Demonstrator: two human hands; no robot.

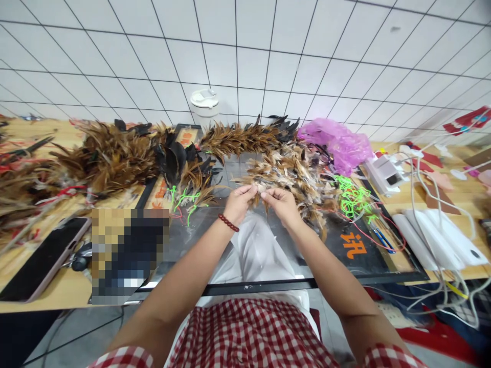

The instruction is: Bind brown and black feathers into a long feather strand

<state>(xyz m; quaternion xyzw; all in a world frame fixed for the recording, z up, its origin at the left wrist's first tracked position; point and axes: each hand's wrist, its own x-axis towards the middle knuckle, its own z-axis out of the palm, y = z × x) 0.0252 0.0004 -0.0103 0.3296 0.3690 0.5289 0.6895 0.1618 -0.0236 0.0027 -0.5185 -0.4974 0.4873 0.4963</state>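
Observation:
Over the dark framed board (215,281), my left hand (238,202) and my right hand (283,203) pinch close together, thumbs and fingertips closed on small brown feathers (264,205). Exactly how many feathers each holds is too small to tell. A loose heap of pale and brown feathers (295,176) lies just behind and to the right of my right hand. Left of my left hand are dark feather bunches (187,171) with bright green ties (184,198) at their near ends. Behind both hands stretches a long brown feather garland (241,139).
A pink plastic bag (335,143) and tangled green string (351,197) lie to the right, near blue pens (383,240). Farther right are a white charger (385,174), cables and white power banks (441,237). A phone (42,260) lies left; a white cup (205,107) stands behind.

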